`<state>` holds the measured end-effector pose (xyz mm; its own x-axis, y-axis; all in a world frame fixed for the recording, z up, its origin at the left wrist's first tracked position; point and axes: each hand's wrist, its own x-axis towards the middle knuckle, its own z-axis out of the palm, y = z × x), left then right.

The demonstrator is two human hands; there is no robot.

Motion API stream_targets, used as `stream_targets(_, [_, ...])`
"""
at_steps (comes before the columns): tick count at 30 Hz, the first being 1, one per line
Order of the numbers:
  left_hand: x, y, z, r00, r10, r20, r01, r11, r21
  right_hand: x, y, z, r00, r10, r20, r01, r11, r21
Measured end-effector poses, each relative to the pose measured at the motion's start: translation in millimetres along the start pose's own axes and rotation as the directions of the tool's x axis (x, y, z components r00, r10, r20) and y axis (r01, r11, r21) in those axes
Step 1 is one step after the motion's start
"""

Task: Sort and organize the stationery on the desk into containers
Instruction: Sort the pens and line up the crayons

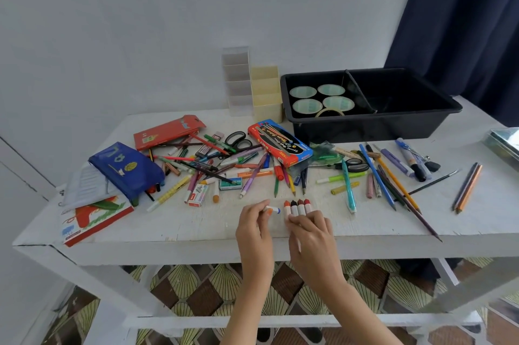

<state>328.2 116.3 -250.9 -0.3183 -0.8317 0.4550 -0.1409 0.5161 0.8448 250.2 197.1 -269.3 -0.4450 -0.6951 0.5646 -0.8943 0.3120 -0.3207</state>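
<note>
Near the front edge of the white desk (174, 229), my left hand (254, 228) pinches two short crayons (271, 210), one with a blue tip and one with an orange tip. My right hand (310, 232) holds a row of several paper-wrapped crayons (297, 207) upright side by side, tips in orange, dark and red tones pointing away from me. A heap of pens, pencils and markers (222, 167) covers the desk's middle. At the back stand a black divided bin (373, 125) with tape rolls (321, 97), a cream organizer (266, 92) and a clear organizer (237, 80).
A blue pencil case (126, 167), a red pencil packet (168, 131), a blue-red crayon box (280, 142), two scissors (238, 139) and colouring books (92, 215) lie on the left and centre. Loose pencils (467, 187) lie at right, a metal tin (505, 142) at the right edge.
</note>
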Motion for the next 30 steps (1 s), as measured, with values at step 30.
stream_targets(30, [-3.4,-17.6,7.4,0.878,0.033,0.478,-0.17,0.954,0.247,-20.4,19.8,14.7,0.999,-0.012,0.036,0.007,0.989,0.15])
